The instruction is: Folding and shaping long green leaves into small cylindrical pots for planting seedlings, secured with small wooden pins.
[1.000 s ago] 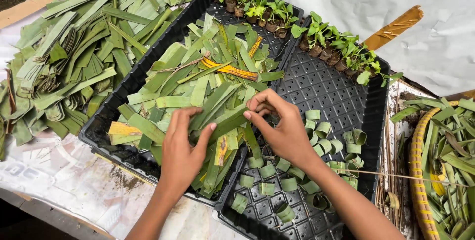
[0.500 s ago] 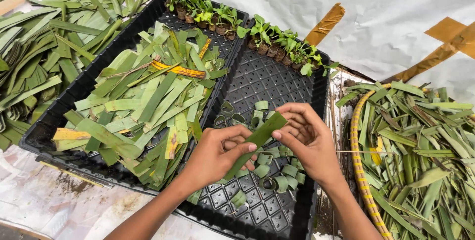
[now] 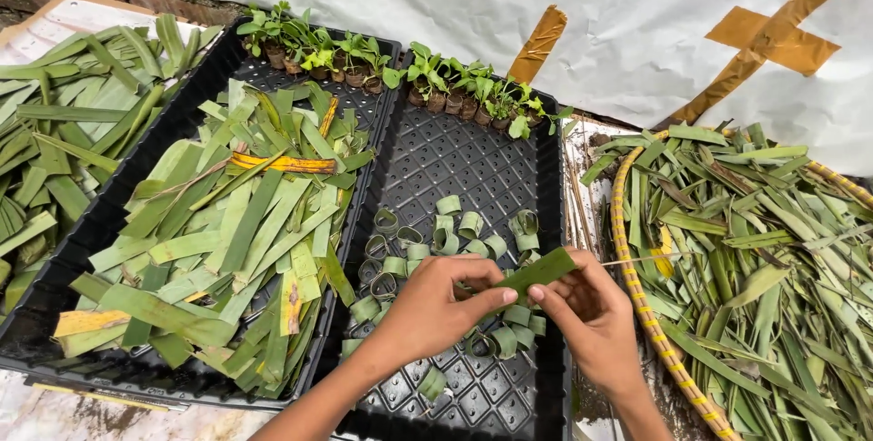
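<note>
1. The left hand (image 3: pixel 436 305) and the right hand (image 3: pixel 587 314) are close together over the black tray (image 3: pixel 473 168) on the right. A moment ago they were up higher and further left; now they sit low and nearer the front edge.
2. Both hands hold one green leaf strip (image 3: pixel 536 273). The left hand is curled shut around the near end, with the thumb pressed on it. The right hand pinches the strip from the other side with fingers bent, not fully closed.
3. The strip pokes up and to the right, out between the two hands. One second ago the hands were down on the leaf pile; now the strip is up off it.
4. Under the hands lie many little rolled leaf rings (image 3: pixel 436 241) in the tray's cups. Some rings are just beside the left hand.
5. The other black tray (image 3: pixel 55 314) on the left is full of flat cut leaf strips (image 3: pixel 245 223), green with a few yellow ones.
6. A row of small seedlings (image 3: pixel 400 73) stands along the far edge of both trays.
7. A thin stick (image 3: pixel 627 262) lies just beside the right hand.
8. To the right is a round basket with a yellow rim (image 3: pixel 632 277), heaped with long leaves (image 3: pixel 755 250). More of it shows now than before.
9. More leaves (image 3: pixel 55 150) lie far left on the table.
</note>
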